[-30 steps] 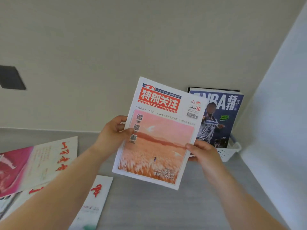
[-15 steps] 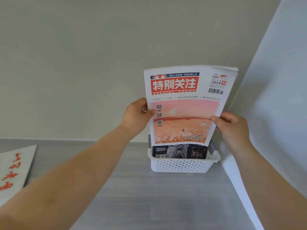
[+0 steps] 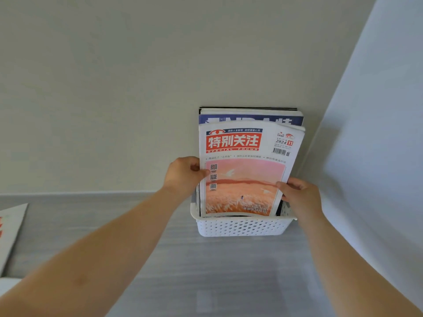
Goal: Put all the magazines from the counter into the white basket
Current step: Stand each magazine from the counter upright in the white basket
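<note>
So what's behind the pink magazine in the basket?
Behind the pink magazine, a blue magazine and a dark-edged one stand in the white basket. Only their top strips show; the rest is covered.

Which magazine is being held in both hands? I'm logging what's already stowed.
The orange-covered magazine, frontmost in the basket, gripped by the left hand and right hand. The blue magazine behind it stands untouched.

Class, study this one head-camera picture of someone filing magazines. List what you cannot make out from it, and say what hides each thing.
1. Blue magazine: cover hidden by the orange magazine.
2. White basket: its inside is blocked by magazines.
3. Red-lettered magazine: cut off by the left edge.
4. Left hand, right hand: fingers behind the cover hidden.
</note>
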Demonstrator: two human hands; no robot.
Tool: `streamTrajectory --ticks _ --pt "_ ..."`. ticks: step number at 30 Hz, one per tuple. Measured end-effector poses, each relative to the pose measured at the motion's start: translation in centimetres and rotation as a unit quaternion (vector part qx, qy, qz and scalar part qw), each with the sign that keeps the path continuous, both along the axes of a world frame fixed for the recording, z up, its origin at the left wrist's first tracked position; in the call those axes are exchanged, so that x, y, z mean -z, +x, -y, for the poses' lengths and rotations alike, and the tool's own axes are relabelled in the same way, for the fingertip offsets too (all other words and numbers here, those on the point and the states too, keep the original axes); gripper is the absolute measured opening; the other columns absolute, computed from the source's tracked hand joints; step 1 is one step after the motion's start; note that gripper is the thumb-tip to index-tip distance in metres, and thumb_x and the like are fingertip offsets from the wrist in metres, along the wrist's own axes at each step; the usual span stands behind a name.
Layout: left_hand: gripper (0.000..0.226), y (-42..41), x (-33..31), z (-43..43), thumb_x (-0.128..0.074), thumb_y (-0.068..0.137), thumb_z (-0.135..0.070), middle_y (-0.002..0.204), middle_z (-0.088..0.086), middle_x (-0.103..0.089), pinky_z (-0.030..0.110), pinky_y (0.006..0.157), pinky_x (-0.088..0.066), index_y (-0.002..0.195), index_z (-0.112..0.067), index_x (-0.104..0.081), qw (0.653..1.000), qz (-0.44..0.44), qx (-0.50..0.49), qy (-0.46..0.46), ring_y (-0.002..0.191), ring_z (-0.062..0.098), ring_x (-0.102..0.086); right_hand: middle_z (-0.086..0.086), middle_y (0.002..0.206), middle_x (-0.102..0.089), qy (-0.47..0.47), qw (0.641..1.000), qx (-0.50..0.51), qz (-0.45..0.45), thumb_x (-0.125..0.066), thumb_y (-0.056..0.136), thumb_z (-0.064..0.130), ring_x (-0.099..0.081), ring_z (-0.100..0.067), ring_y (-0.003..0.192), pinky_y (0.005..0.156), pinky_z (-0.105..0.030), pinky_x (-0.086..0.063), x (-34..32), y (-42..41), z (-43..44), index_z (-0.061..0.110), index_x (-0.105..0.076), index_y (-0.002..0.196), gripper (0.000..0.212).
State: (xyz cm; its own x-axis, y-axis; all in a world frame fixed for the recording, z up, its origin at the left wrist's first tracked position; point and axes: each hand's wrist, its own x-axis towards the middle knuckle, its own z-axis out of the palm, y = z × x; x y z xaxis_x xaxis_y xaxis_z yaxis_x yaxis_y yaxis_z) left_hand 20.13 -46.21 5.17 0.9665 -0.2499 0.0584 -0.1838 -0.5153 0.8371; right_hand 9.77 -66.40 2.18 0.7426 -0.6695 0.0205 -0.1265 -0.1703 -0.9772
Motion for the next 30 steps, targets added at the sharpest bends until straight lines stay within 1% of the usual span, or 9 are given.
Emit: streamTrajectory --ticks 4,9,11,13,16,20,26,28,30 --pt "0.011 0.2 1.1 0.1 -0.063 0.08 -0.015 0.081 -0.006 -0.06 0.025 0.068 -0.043 0.09 -0.013 -0.069 1.0 -0.013 -0.018 0.022 0.074 0.015 -0.057 0.005 0.076 -0.063 0.022 1.0 0.0 -0.012 -0.058 0.082 0.002 -0.059 -0.011 0.067 0.069 -0.029 -0.048 1.6 0.6 0.1 0.008 -0.069 0.09 0.014" --pt "0.008 0.6 2.0 0.4 -0.064 0.079 -0.018 0.075 -0.008 -0.058 0.018 0.051 -0.042 0.079 -0.02 -0.056 0.999 0.001 -0.034 0.036 0.069 0.015 -0.056 0.015 0.066 -0.061 0.02 1.0 -0.004 -0.013 -0.058 0.082 0.003 -0.059 -0.006 0.066 0.059 -0.021 -0.046 2.5 1.1 0.2 0.031 -0.061 0.062 0.035" --pt "0.019 0.9 2.2 0.6 -0.065 0.078 -0.02 0.067 -0.012 -0.054 0.017 0.05 -0.04 0.07 -0.022 -0.048 0.998 0.009 -0.045 0.035 0.063 0.011 -0.054 0.011 0.068 -0.062 0.01 1.0 0.005 -0.022 -0.056 0.083 0.002 -0.06 -0.009 0.067 0.062 -0.024 -0.048 2.4 1.4 0.4 0.027 -0.061 0.065 0.032" --pt "0.03 1.1 2.3 0.6 -0.066 0.078 -0.025 0.063 -0.014 -0.049 0.018 0.048 -0.036 0.061 -0.028 -0.041 0.997 0.016 -0.062 0.049 0.057 0.005 -0.048 0.001 0.079 -0.063 0.001 0.999 0.016 -0.029 -0.054 0.083 0.0 -0.061 -0.02 0.076 0.074 -0.035 -0.051 2.3 1.8 0.6 0.016 -0.061 0.081 0.017" --pt "0.035 1.5 2.5 0.6 -0.065 0.077 -0.034 0.061 -0.012 -0.046 0.019 0.045 -0.031 0.057 -0.027 -0.037 0.993 0.015 -0.081 0.084 0.053 0.006 -0.044 0.002 0.082 -0.058 -0.014 0.999 0.025 -0.034 -0.052 0.083 0.0 -0.058 -0.025 0.087 0.083 -0.039 -0.05 2.4 2.1 0.6 0.013 -0.054 0.101 0.022" --pt "0.031 1.4 2.4 0.5 -0.061 0.08 -0.037 0.063 -0.012 -0.047 0.02 0.047 -0.033 0.06 -0.026 -0.04 0.992 0.007 -0.07 0.102 0.054 0.007 -0.046 0.0 0.088 -0.057 -0.031 0.999 0.021 -0.037 -0.048 0.083 -0.002 -0.055 -0.021 0.085 0.076 -0.032 -0.045 2.4 1.9 0.1 0.011 -0.056 0.102 0.024" --pt "0.017 -0.7 1.8 -1.9 -0.051 0.085 -0.033 0.084 -0.01 -0.054 0.026 0.064 -0.037 0.096 -0.02 -0.056 0.988 0.04 -0.067 0.132 0.076 0.016 -0.051 0.002 0.088 -0.058 -0.052 0.998 0.025 -0.014 -0.044 0.086 -0.001 -0.055 -0.02 0.088 0.084 -0.035 -0.047 0.9 -0.1 -1.9 0.017 -0.054 0.092 0.021" --pt "0.012 -1.8 1.8 -3.6 -0.051 0.085 -0.029 0.082 -0.012 -0.054 0.026 0.065 -0.037 0.094 -0.023 -0.057 0.992 0.037 -0.073 0.1 0.076 0.016 -0.052 0.003 0.088 -0.058 -0.079 0.997 0.012 -0.015 -0.045 0.086 0.001 -0.055 -0.018 0.084 0.08 -0.032 -0.045 0.4 -1.2 -3.2 0.015 -0.056 0.094 0.02" --pt "0.008 -3.4 1.7 -6.0 -0.052 0.084 -0.026 0.075 -0.012 -0.055 0.026 0.064 -0.038 0.077 -0.03 -0.054 0.996 0.019 -0.073 0.055 0.076 0.018 -0.056 0.004 0.085 -0.058 -0.1 0.995 0.002 -0.008 -0.047 0.086 0.001 -0.054 -0.015 0.081 0.077 -0.029 -0.041 0.0 -2.3 -4.9 0.011 -0.06 0.096 0.019"
